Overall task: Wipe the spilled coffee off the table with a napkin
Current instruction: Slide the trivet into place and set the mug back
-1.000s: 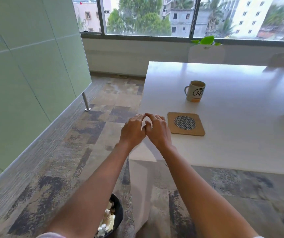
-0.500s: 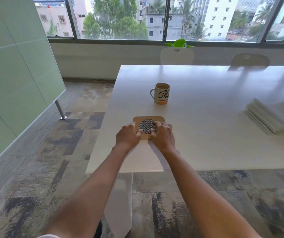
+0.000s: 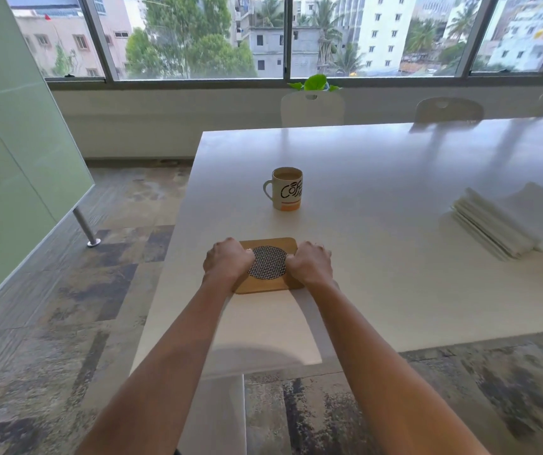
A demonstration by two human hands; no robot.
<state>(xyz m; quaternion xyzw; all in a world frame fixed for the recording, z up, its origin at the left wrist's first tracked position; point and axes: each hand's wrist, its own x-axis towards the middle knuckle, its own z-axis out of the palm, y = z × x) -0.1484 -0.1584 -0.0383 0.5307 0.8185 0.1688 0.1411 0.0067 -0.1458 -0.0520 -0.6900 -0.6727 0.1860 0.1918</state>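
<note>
The left hand [image 3: 227, 262] and the right hand [image 3: 311, 264] are both curled up like fists; they sit at the two sides of a wooden mat [image 3: 263, 288] in the middle of the frame; I cannot tell if the hands grip the mat or just hang over it. No napkin is in either hand. The napkins [image 3: 493, 224] lie in a neat white pile on the table [image 3: 394, 152], far over at the right side of the frame, well apart from the hands. A mug [image 3: 286, 192] full of coffee stands just above the mat in the frame. I see no brown spill on the white top; it may be hidden or too pale to see.

I think the step now is to get a napkin; one hand should open and reach right to the pile; it should pick just the top one so the pile stays tidy. The arm should stay low and away from the full mug, so it does not tip and make more mess.
</note>
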